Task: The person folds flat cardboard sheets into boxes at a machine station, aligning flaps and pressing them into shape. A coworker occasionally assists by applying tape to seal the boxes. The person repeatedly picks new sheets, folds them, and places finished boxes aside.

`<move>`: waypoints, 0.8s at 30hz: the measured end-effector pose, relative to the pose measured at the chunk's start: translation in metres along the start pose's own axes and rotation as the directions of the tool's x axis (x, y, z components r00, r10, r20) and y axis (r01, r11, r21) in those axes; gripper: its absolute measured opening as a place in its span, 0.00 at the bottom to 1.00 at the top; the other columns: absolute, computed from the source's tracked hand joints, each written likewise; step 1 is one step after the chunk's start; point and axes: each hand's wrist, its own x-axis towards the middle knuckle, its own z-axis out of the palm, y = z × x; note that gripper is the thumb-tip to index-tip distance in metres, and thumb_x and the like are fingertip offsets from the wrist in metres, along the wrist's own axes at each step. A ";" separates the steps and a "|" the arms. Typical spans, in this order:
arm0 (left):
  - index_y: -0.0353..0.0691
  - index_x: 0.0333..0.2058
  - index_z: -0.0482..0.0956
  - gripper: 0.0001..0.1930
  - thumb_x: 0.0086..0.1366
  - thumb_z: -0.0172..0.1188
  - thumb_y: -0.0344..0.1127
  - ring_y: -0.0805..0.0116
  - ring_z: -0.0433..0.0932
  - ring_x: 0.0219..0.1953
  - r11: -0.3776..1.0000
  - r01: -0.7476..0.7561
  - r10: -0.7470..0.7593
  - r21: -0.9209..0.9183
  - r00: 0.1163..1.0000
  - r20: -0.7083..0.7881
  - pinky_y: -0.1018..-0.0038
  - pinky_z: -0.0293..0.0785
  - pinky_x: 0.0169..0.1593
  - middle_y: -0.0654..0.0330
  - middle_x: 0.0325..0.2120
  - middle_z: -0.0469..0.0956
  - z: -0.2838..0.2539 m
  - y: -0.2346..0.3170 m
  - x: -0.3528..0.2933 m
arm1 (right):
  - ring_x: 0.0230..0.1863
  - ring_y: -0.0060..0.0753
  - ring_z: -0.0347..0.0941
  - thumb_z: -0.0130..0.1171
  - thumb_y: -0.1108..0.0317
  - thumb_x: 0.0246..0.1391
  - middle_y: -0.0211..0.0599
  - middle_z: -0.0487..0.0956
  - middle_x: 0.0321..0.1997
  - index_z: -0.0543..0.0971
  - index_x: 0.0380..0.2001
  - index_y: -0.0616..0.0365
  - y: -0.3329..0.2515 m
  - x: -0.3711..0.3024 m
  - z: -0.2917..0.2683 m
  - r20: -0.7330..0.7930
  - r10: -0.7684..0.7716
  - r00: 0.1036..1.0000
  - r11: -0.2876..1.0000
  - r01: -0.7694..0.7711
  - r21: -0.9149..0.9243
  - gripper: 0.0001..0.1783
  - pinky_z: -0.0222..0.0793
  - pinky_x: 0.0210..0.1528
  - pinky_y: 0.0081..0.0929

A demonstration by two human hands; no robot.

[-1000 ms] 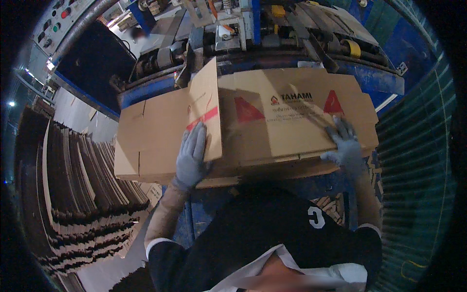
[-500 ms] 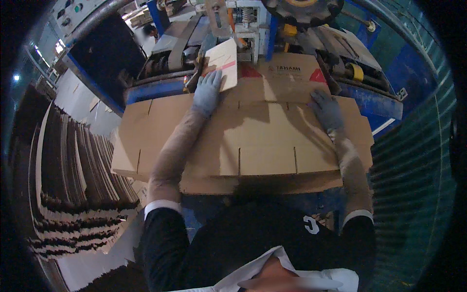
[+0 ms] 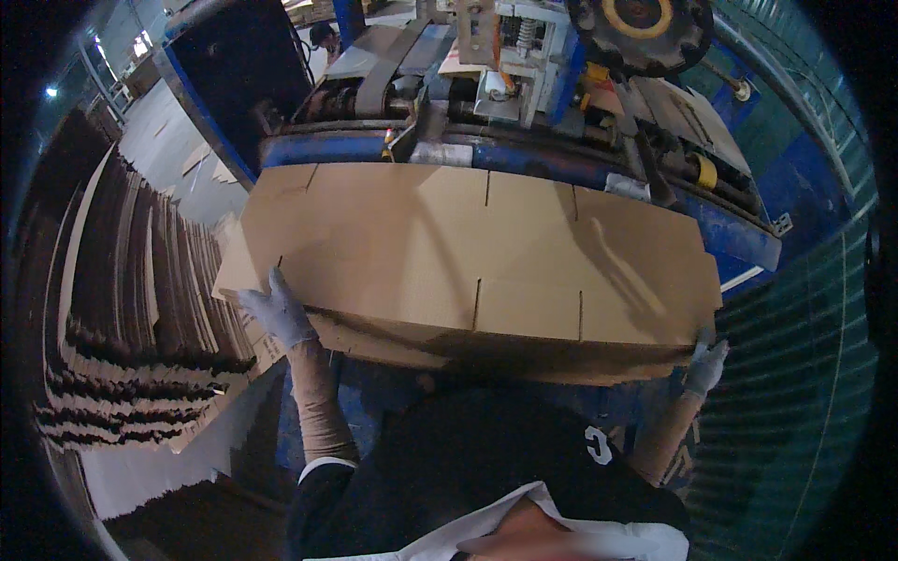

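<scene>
A stack of flat brown cardboard box blanks (image 3: 393, 229) with slots cut into their edges lies in front of me. At its near left corner is my gloved left hand (image 3: 278, 310), its fingers stretched and spread against the edge of the blanks. My gloved right hand (image 3: 707, 365) is at the near right corner, fingers extended and apart beside the edge; it is slightly blurred. Neither hand visibly closes around a blank. Both forearms are in tan sleeves.
Beyond the stack stands a blue machine (image 3: 346, 150) with belts, rollers and a large dark wheel (image 3: 645, 28). To the left, many cardboard sheets (image 3: 140, 271) stand packed on edge. Green ribbed sheeting (image 3: 795, 374) runs along the right side.
Both hands have drawn back from the far edge to the near corners of the stack. The printed blank and the pale folded piece by the machine are out of sight. My view has shifted slightly.
</scene>
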 end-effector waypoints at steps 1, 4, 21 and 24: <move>0.25 0.45 0.69 0.25 0.59 0.64 0.41 0.41 0.70 0.40 0.998 -0.042 0.044 -0.041 0.998 0.044 0.55 0.69 0.45 0.39 0.42 0.69 0.007 -0.013 -0.003 | 0.63 0.53 0.63 0.50 0.49 0.60 0.54 0.67 0.62 0.66 0.60 0.63 0.011 0.002 0.006 0.097 0.106 0.990 0.994 -0.104 -0.018 0.33 0.59 0.62 0.39; 0.31 0.49 0.70 0.23 0.61 0.61 0.41 0.39 0.71 0.42 0.970 0.205 -0.212 0.128 0.976 0.044 0.56 0.71 0.46 0.38 0.46 0.66 0.018 -0.034 -0.002 | 0.62 0.56 0.63 0.48 0.44 0.59 0.53 0.70 0.60 0.67 0.60 0.58 0.031 0.024 0.024 0.069 -0.165 0.984 0.964 0.146 0.221 0.34 0.61 0.61 0.41; 0.33 0.57 0.67 0.26 0.67 0.49 0.47 0.53 0.72 0.53 0.086 0.764 -0.203 -0.639 0.641 0.740 0.57 0.69 0.56 0.46 0.53 0.71 -0.027 0.009 0.127 | 0.45 0.41 0.74 0.64 0.65 0.51 0.52 0.74 0.50 0.65 0.55 0.68 -0.079 -0.019 -0.039 -0.283 0.358 0.890 0.108 0.261 0.959 0.31 0.73 0.47 0.38; 0.32 0.56 0.67 0.27 0.68 0.46 0.48 0.53 0.72 0.54 0.420 0.699 -0.116 -0.579 0.674 0.730 0.58 0.70 0.55 0.48 0.53 0.71 -0.016 -0.033 0.133 | 0.46 0.42 0.74 0.59 0.70 0.54 0.48 0.74 0.48 0.66 0.53 0.67 -0.095 -0.038 -0.041 -0.003 0.297 0.955 -0.191 0.062 0.980 0.25 0.71 0.50 0.37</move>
